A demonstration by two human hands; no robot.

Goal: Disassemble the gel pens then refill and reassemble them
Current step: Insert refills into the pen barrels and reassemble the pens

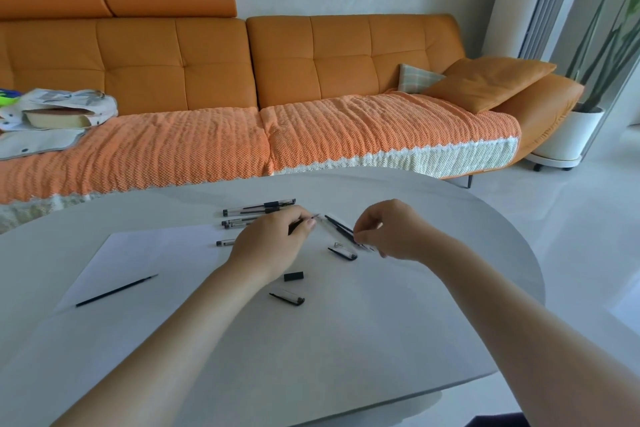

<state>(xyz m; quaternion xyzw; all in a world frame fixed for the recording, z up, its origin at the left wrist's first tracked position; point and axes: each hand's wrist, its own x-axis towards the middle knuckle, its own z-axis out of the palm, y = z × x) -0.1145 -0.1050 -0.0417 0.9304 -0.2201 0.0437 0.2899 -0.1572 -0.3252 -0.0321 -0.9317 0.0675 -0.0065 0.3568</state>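
Putting one gel pen back together, looks like

Spare refill [117, 289] lies on the paper [156, 253] at left, with more pens [258, 210] piled behind. Left hand [273, 243] pinches the tip piece [302, 224], and right hand [391, 229] pinches the clear barrel [341, 231] just above the table. Next up, I'd guess: line them up straight and screw them together.

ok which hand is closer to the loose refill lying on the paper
Left. The left hand sits up and right of the refill, by the right edge of the paper; the right hand is farther right, past the left one.
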